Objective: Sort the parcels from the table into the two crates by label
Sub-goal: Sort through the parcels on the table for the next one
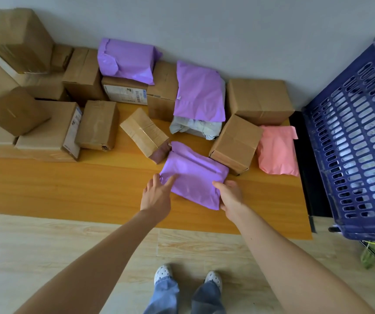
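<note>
Purple poly mailer (pixel 193 175) lies near the front edge of the wooden table (pixel 68 189), judged light, soft and slippery; right hand (pixel 230 196) pinches one corner, left hand (pixel 157 193) rests straight fingers on it; two-edge hold advised

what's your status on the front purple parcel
Right hand grips purple parcel at near edge, left hand touches its left corner. Parcel lying on table. Blue crate to the right, path looks open.
</note>
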{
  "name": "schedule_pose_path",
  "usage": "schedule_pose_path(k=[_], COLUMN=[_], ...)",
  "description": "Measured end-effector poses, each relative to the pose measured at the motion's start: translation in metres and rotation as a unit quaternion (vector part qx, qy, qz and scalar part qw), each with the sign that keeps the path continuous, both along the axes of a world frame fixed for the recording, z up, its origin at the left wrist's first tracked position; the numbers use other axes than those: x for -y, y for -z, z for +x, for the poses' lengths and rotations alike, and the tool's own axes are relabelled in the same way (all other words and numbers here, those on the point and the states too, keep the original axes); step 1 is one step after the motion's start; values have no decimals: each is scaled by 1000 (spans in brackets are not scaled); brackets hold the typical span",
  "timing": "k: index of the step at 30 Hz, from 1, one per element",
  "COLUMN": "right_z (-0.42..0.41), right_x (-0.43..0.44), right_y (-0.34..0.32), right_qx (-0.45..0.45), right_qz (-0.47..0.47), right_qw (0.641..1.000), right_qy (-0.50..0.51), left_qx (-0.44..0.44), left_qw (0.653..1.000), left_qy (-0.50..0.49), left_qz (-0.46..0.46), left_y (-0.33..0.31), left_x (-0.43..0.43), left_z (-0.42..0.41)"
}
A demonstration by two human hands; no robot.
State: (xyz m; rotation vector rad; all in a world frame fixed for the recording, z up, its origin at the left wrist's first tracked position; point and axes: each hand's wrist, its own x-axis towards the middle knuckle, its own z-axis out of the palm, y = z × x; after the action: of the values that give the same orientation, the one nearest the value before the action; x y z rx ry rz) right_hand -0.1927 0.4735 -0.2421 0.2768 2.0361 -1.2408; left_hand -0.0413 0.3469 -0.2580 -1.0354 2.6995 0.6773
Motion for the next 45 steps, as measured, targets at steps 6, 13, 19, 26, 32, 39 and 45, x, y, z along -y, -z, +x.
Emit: schedule_pose_path(k=[6, 13, 19, 26, 32, 39, 45], right_z=[-3, 2, 16, 38, 52, 64, 77], right_x=[-10, -24, -57, -86, -96, -110, -104], right_y=[-11, -34, -64, -114, -154, -183, -209], right_qx=[30, 60, 90, 31, -27, -244, -535], right_qz=[-13, -43, -113, -166, -251, -164, -69], right_qw=[999, 997, 989, 985, 968, 949, 768], right_qy=[-16, -21, 21, -41, -12, -112, -345], left_qx=[-49, -128, -166, -207, -273, -306, -213], left_qw=[999, 991, 983, 963, 884, 874, 964], left_qy=[1, -33, -3, -111, -235, -248, -106], left_qz=[9, -21, -73, 132, 298, 286, 120], left_y=[-7, -27, -56, -104, -144, -187, -220], left_x=[-5, -27, -39, -62, -86, -97, -86], left_z=[18, 36, 49, 64, 79, 91, 93])
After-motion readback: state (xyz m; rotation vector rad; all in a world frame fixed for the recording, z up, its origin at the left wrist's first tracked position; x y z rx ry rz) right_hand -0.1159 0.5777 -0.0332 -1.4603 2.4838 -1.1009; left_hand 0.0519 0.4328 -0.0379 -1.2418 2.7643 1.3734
